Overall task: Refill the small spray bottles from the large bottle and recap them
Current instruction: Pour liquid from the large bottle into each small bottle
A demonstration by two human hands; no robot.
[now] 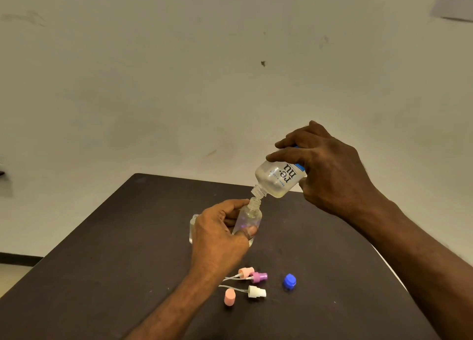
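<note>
My right hand [330, 171] grips the large clear bottle [277, 179], tipped mouth-down to the left. Its neck meets the open mouth of a small clear spray bottle [249, 215], which my left hand [217, 234] holds tilted above the table, thumb across its lower body. Another small clear bottle [193, 227] stands uncapped just behind my left hand, partly hidden. Near the front lie a pink spray head [246, 272], a purple spray head [259, 277] and a white spray head [256, 292], each with a thin tube. A pink cap [229, 297] and a blue cap [290, 281] lie beside them.
The dark table [102, 275] stands against a pale wall [179, 84], its left and right edges close to the work. A paper sheet [455, 2] hangs on the wall at the top right.
</note>
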